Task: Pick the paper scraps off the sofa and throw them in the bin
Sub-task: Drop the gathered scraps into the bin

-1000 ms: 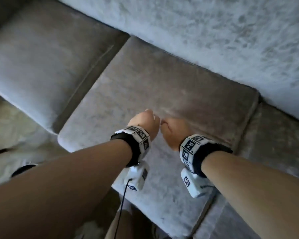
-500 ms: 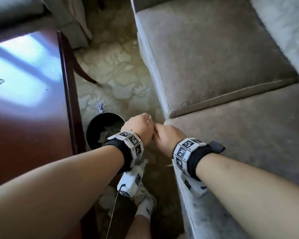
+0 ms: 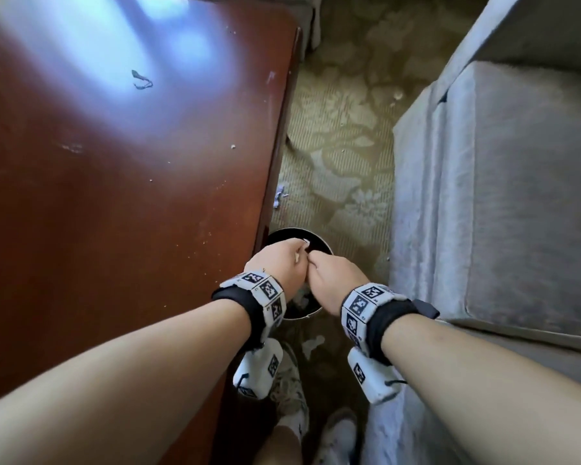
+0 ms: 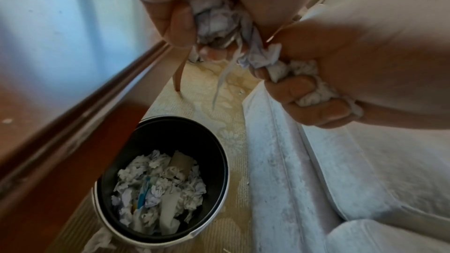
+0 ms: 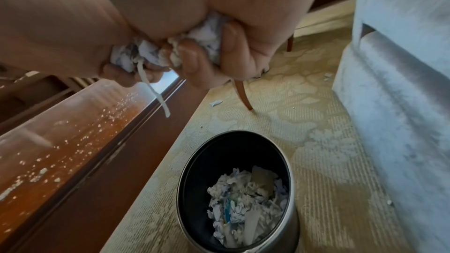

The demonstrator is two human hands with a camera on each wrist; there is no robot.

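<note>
Both hands are held together right above the round black bin (image 3: 319,242) on the carpet. My left hand (image 3: 280,263) grips a wad of crumpled white paper scraps (image 4: 212,12), and a thin strip (image 4: 220,84) dangles from it. My right hand (image 3: 334,280) grips its own bunch of paper scraps (image 5: 207,34), fingers curled tight round it. The bin (image 4: 168,134) is partly filled with crumpled paper (image 4: 158,182). In the right wrist view the bin (image 5: 233,141) lies below and ahead of the fists. The grey sofa (image 3: 517,203) stands at the right.
A dark red wooden table (image 3: 114,203) fills the left, its edge close against the bin. A loose scrap (image 3: 279,196) lies on the patterned carpet (image 3: 336,146) beyond the bin, near a curved table leg (image 5: 244,95). My feet (image 3: 336,434) stand just behind the bin.
The view swung from the sofa seat to the floor. Both fists, still pressed together, travelled left off the cushion and now hover over the bin.
</note>
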